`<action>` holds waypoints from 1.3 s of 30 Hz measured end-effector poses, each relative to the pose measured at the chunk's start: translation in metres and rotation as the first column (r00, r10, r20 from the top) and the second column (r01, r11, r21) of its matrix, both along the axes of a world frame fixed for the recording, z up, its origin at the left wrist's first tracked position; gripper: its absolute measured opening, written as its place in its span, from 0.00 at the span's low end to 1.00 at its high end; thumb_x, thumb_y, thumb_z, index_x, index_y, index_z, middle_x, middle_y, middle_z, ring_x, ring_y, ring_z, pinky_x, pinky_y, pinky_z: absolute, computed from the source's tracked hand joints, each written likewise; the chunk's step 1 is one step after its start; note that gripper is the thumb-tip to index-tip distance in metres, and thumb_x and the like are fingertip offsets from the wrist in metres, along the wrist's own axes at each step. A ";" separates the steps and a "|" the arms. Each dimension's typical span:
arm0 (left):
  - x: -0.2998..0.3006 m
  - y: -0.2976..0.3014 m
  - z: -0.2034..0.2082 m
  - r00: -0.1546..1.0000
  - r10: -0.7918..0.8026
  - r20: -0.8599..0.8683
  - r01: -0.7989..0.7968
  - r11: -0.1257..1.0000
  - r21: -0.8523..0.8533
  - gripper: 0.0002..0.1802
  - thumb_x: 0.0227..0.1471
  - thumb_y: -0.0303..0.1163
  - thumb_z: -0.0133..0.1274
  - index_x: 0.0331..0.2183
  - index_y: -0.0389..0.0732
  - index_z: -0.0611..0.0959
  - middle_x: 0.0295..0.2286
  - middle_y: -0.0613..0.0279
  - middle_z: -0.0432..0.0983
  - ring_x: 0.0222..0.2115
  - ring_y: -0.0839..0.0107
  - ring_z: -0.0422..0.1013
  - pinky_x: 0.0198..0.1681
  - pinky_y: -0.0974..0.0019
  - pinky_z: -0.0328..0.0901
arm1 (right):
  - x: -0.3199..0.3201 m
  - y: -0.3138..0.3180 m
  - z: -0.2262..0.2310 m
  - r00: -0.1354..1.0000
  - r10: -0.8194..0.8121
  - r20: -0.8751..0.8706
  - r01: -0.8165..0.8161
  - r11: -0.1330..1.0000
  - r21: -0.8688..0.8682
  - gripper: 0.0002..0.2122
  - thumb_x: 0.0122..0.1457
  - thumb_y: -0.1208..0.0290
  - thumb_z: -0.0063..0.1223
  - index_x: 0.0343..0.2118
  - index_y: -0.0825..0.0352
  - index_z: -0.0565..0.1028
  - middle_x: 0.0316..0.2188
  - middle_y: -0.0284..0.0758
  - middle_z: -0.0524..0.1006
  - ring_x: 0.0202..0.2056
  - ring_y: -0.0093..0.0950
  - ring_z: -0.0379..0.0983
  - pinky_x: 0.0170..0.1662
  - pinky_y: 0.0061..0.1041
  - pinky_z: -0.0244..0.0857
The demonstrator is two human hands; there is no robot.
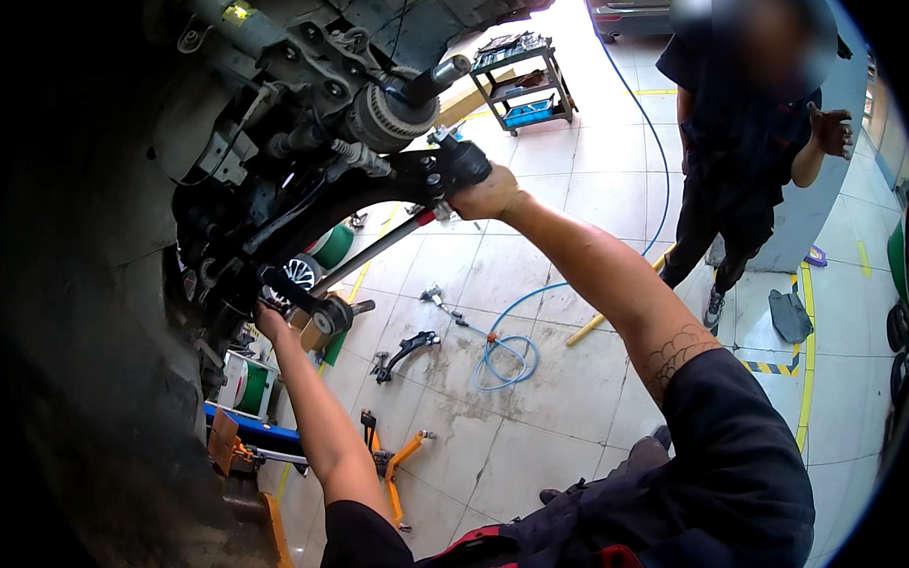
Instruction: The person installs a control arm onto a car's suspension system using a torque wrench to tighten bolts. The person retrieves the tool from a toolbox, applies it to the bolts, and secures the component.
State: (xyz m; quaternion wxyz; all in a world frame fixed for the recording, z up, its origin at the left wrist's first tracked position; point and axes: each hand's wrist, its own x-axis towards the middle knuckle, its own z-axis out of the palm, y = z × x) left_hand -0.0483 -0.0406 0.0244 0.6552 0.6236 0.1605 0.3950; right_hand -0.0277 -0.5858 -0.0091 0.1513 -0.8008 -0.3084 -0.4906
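Head view. The person stands under a raised car and works overhead on the front suspension. The right hand (483, 195) is closed around the outer end of the black control arm (356, 192), just below the ribbed axle joint (389, 114). The left hand (269, 321) is up at the arm's inner end, beside the round bushing (331, 313); its fingers appear curled on the part, though shadow hides how tightly.

Judgement: the arm is being fitted to or worked free of its mounts, both ends held at once. The next move calls for steady support at the outer end while the inner bushing is lined up or eased out.

On the floor far below lie a second control arm (409, 348), a blue hose (507, 357) in a coil and an orange stand (396, 466). A tool cart (523, 81) stands far off. A second person (745, 144) stands at right, apart.

Hidden: the mounting bolts, the left fingertips and the inner bracket sit in dark shadow; the wheel arch at left is cut off.
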 end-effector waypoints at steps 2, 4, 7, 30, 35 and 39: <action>-0.001 -0.003 -0.001 1.000 -0.013 -0.003 0.013 0.999 -0.032 0.28 0.60 0.48 0.48 0.54 0.40 0.75 0.52 0.55 0.73 0.49 0.58 0.73 0.52 0.57 0.68 | -0.003 0.001 0.001 0.998 -0.027 -0.065 0.029 0.999 0.032 0.15 0.49 0.67 0.51 0.42 0.52 0.78 0.42 0.30 0.78 0.43 0.36 0.76 0.47 0.34 0.72; -0.002 -0.014 -0.002 1.000 -0.002 -0.015 0.001 0.998 -0.065 0.28 0.59 0.49 0.50 0.53 0.40 0.76 0.50 0.55 0.74 0.47 0.59 0.73 0.51 0.57 0.68 | 0.003 0.000 0.000 0.988 -0.032 -0.152 0.034 0.999 0.015 0.15 0.49 0.65 0.52 0.42 0.51 0.78 0.43 0.30 0.78 0.44 0.35 0.75 0.47 0.35 0.71; -0.007 -0.024 0.000 1.000 0.021 0.009 -0.021 0.997 -0.079 0.27 0.58 0.48 0.51 0.52 0.40 0.77 0.49 0.56 0.75 0.46 0.59 0.74 0.48 0.58 0.69 | 0.011 0.001 -0.002 0.984 -0.004 -0.177 0.008 1.000 0.019 0.16 0.49 0.62 0.54 0.43 0.49 0.77 0.43 0.30 0.78 0.46 0.34 0.74 0.48 0.35 0.70; -0.013 -0.050 0.008 0.995 0.092 -0.033 -0.094 0.993 -0.068 0.28 0.61 0.52 0.48 0.53 0.42 0.75 0.46 0.61 0.76 0.44 0.65 0.74 0.45 0.64 0.68 | 0.003 -0.004 0.015 0.988 0.111 0.108 -0.122 0.987 0.100 0.20 0.50 0.64 0.62 0.49 0.51 0.78 0.45 0.33 0.78 0.43 0.36 0.75 0.43 0.32 0.72; -0.008 -0.009 0.004 0.986 0.027 0.164 -0.058 0.981 0.185 0.16 0.63 0.46 0.48 0.31 0.45 0.76 0.24 0.69 0.70 0.23 0.76 0.66 0.26 0.70 0.63 | 0.011 0.006 0.011 0.991 0.092 0.094 -0.104 0.985 0.136 0.16 0.48 0.65 0.62 0.43 0.51 0.80 0.41 0.32 0.79 0.40 0.36 0.76 0.40 0.32 0.73; -0.013 -0.040 0.002 0.993 0.065 0.098 -0.081 0.981 0.175 0.17 0.64 0.46 0.46 0.30 0.43 0.74 0.24 0.67 0.70 0.24 0.74 0.67 0.28 0.69 0.63 | 0.011 -0.002 0.010 0.964 0.092 0.251 -0.112 0.992 0.066 0.12 0.43 0.72 0.63 0.33 0.54 0.82 0.34 0.32 0.80 0.34 0.34 0.76 0.35 0.31 0.71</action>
